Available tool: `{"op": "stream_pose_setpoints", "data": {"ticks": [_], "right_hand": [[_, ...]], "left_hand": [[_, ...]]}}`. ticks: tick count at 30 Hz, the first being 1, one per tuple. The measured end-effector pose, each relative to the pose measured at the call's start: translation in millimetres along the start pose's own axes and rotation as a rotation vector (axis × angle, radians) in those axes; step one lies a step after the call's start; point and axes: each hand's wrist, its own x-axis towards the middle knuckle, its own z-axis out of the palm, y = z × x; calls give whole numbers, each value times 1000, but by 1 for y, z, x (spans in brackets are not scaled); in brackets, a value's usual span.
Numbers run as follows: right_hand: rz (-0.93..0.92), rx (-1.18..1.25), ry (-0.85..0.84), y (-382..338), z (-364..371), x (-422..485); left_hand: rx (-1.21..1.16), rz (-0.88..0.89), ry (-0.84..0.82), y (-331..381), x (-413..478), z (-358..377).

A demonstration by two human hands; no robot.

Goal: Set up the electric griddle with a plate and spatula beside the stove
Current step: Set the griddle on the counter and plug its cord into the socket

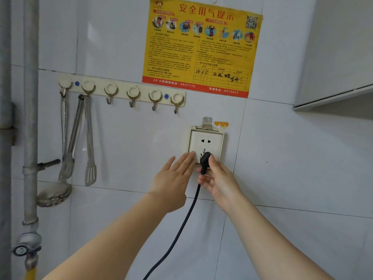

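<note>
Griddle plug (205,158) sits at the wall socket (206,145), pinched in your right hand (219,179); your left hand (174,177) lies flat and open, fingertips touching the socket's lower left corner.

A white tiled wall (121,148) fills the view in even, soft light. A yellow safety poster (201,45) hangs on it near the top. Below and left of the poster runs a cream hook rail (121,88). Far left of the poster, grey pipes (30,118) rise vertically. Right of the poster is a white cabinet (339,47).
</note>
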Motion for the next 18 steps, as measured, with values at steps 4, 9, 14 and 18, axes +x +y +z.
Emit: {"op": "stream_pose_setpoints", "data": {"ticks": [4,9,14,18], "right_hand": [[3,39,46,3,4,4],[-11,38,80,5,6,6],[24,-35,186,-10,14,11],[-43,-165,314,-11,18,13]], "left_hand": [[6,-1,-2,3,0,0],[20,1,-30,4,-1,-2],[36,2,-23,5,-2,-2],[23,2,-9,5,-2,0]]}}
